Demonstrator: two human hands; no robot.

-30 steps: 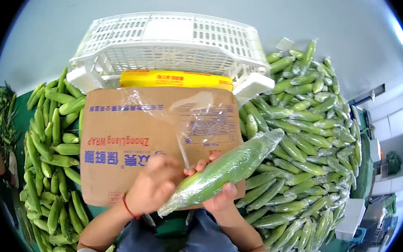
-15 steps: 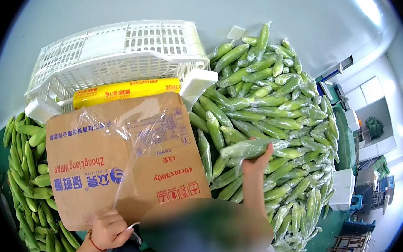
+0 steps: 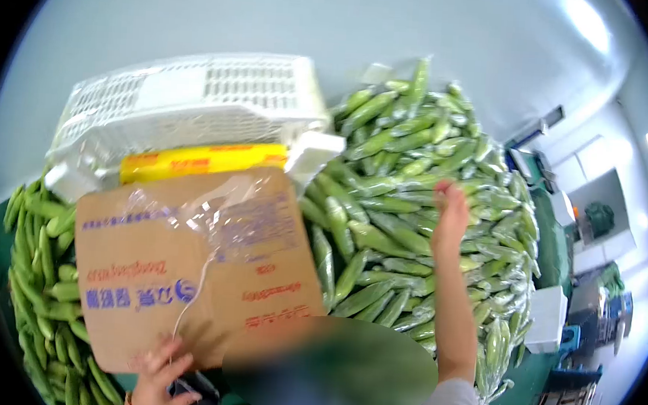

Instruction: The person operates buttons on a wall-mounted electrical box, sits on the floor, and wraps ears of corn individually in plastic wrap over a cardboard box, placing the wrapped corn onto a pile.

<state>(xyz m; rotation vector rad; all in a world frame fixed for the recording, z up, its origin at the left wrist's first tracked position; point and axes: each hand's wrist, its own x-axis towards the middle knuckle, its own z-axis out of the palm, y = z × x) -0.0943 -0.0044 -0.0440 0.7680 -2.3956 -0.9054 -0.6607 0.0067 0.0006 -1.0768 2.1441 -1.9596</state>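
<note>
My right hand is over the large pile of film-wrapped green vegetables, which look like ears of corn in their husks. Its fingers are loosely extended and slightly blurred, and no wrapped ear shows in them. At the near edge of the brown cardboard box, my left hand has its fingers spread apart. A thin white cord runs down the cardboard to these fingers; no grip on it is visible. Clear film lies crumpled on the cardboard.
Behind the cardboard are a yellow wrap box and a white plastic crate. Unwrapped green ears are heaped at the left. A white foam box stands beyond the pile at right. A blurred oval covers the bottom centre.
My right hand has let go of the wrapped ear and moved farther over the pile. My left hand has gone from closed to spread fingers. The view has shifted slightly.
</note>
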